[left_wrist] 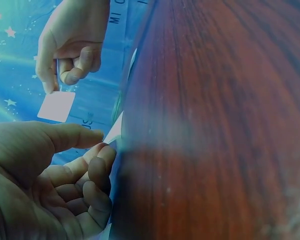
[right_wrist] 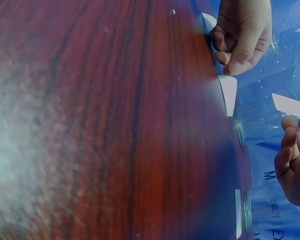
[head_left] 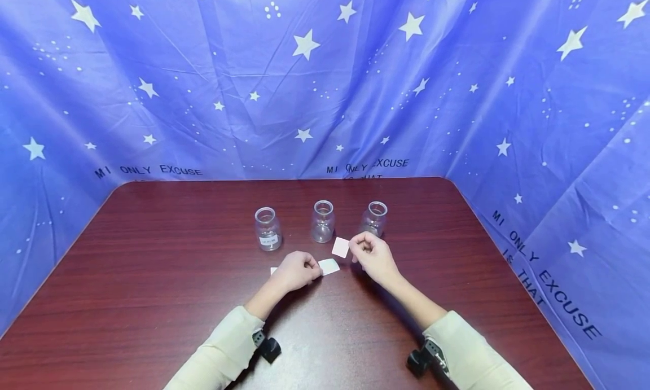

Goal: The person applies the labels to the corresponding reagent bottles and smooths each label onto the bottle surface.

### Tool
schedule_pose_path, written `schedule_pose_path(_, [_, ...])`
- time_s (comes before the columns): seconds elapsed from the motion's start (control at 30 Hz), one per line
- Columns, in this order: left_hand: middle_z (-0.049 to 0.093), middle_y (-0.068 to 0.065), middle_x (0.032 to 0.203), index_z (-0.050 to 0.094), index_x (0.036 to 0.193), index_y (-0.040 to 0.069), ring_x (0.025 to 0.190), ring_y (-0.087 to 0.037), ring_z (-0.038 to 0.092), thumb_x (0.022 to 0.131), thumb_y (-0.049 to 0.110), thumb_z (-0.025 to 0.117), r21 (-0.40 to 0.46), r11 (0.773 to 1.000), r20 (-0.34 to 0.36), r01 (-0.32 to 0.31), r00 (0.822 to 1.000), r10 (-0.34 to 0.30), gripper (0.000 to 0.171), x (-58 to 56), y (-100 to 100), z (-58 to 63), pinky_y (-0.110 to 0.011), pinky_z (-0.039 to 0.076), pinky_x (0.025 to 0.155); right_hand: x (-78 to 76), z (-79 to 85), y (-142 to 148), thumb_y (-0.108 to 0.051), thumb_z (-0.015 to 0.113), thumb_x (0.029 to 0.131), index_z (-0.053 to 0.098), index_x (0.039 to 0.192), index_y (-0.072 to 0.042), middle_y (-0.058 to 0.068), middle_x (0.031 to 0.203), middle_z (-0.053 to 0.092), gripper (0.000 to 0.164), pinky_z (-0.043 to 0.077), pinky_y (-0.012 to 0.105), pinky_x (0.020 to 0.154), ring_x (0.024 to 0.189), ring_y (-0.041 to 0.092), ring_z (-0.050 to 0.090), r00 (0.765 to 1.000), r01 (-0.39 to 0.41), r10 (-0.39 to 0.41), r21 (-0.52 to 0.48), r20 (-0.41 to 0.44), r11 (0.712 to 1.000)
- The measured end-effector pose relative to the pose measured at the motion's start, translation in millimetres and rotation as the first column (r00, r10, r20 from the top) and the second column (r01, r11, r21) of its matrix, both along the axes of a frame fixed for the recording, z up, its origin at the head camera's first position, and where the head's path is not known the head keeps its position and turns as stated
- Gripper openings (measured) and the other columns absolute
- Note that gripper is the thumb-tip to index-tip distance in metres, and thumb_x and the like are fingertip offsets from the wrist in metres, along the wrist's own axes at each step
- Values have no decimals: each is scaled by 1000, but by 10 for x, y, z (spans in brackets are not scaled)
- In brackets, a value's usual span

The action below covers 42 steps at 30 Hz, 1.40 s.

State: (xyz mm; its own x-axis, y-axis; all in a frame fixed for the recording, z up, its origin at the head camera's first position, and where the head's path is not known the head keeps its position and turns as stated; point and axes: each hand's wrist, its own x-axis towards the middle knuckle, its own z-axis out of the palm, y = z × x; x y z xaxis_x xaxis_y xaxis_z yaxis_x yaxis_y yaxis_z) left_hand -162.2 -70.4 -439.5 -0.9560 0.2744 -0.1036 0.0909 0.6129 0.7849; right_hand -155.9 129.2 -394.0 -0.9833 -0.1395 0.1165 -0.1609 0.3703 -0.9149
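Observation:
My right hand (head_left: pixel 374 260) pinches a pinkish-white square label (head_left: pixel 341 247) by its edge, holding it up above the table in front of the jars. Between the thumb and index finger of my left hand (head_left: pixel 297 270) is the end of a white paper piece (head_left: pixel 329 266), whose far side curls up slightly. Another white paper (head_left: pixel 273 270) peeks out from behind the left hand, mostly hidden. Beyond the hands stand three open glass jars: a left jar (head_left: pixel 267 228) with a printed white label, a middle jar (head_left: pixel 322 220) and a right jar (head_left: pixel 377 214), partly covered by the right hand.
The dark red wooden table (head_left: pixel 167 254) reaches back to a blue curtain (head_left: pixel 254 57) with stars and lettering. Black wrist camera mounts (head_left: pixel 267 347) sit on both sleeves. In the right wrist view, a white piece (right_wrist: pixel 238 214) stands near a jar's edge.

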Motion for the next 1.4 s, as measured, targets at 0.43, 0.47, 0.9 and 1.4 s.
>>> schedule_pose_path(0.43, [65, -4, 69, 65, 83, 6, 53, -9, 57, 82, 13, 65, 89, 996, -54, -10, 998, 15, 7, -6, 20, 56, -20, 45, 51, -176, -330, 39, -9, 59, 89, 62, 90, -1, 21, 68, 63, 9, 35, 16, 47, 53, 13, 54, 999, 29, -27, 71, -30, 997])
schedule_pose_path(0.47, [65, -3, 70, 65, 85, 7, 54, -8, 56, 83, 13, 65, 94, 995, -62, -16, 998, 21, 7, -8, 25, 63, -20, 45, 53, -181, -346, 36, -10, 59, 89, 62, 89, -2, 19, 67, 63, 8, 36, 16, 47, 54, 16, 56, 999, 30, -27, 75, -42, 997])
schedule_pose_path(0.9, [67, -2, 76, 66, 87, 8, 61, -4, 55, 83, 15, 67, 208, 976, -127, -59, 988, 87, 8, -32, 103, 87, -19, 47, 57, -192, -412, -22, -13, 59, 88, 62, 85, -10, 4, 61, 61, 5, 39, 19, 43, 48, 7, 51, 993, 27, -15, 105, -114, 994])
schedule_pose_path(1.4, [66, -4, 75, 67, 90, 6, 62, -5, 54, 84, 15, 67, 323, 942, -84, -87, 989, 120, 11, -62, 125, 70, -20, 47, 56, -132, -406, -64, -13, 61, 87, 63, 85, -9, -3, 60, 57, 5, 39, 19, 42, 46, 1, 44, 973, -31, 57, 120, -221, 992])
